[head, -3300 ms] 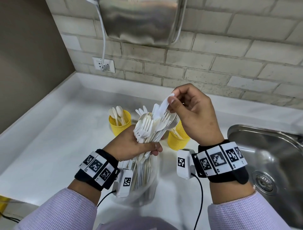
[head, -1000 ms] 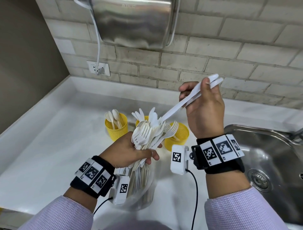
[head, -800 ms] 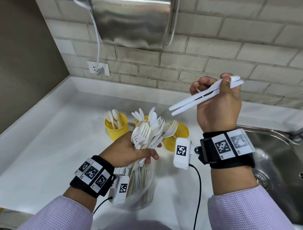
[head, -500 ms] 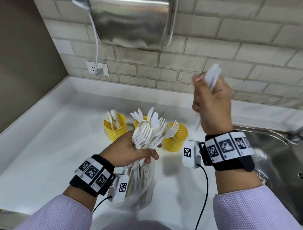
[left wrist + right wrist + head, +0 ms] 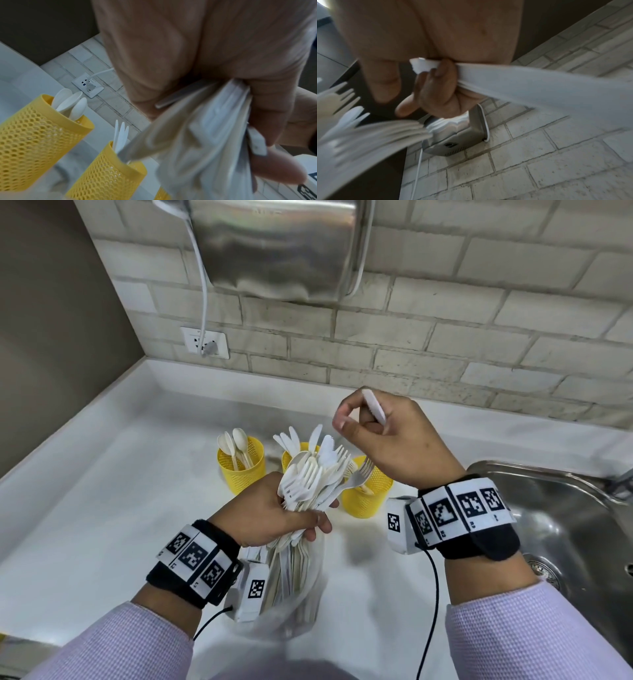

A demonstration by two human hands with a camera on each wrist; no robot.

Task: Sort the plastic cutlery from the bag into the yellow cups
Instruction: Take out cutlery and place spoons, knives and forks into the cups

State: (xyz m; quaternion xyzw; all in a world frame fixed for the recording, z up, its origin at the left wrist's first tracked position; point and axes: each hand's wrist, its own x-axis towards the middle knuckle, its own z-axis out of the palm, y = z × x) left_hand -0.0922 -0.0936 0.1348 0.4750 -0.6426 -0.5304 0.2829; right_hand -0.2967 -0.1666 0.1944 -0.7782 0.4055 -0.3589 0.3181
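Note:
My left hand [image 5: 301, 525] grips a bundle of white plastic cutlery [image 5: 315, 477] through the mouth of a clear bag [image 5: 294, 594], which hangs below it over the counter. In the left wrist view my fingers [image 5: 267, 121] curl round the same bundle [image 5: 197, 142]. My right hand [image 5: 359, 422] holds white cutlery by the handle [image 5: 375, 407], raised above and behind the bundle; the rest of that cutlery is hidden by the hand. Three yellow mesh cups stand behind: the left cup [image 5: 241, 470] with spoons, the middle cup [image 5: 291, 455] with knives, the right cup [image 5: 366, 498].
A steel sink [image 5: 565, 525] lies to the right of the cups. A metal hand dryer [image 5: 281, 248] hangs on the brick wall, its cable running to a socket [image 5: 205, 342]. The white counter [image 5: 120, 508] stretches left to a grey side wall.
My right hand drew cutlery out of the bundle, carried it up and right, turned it upright, and now has come back down and left over the cups. My left hand stayed put.

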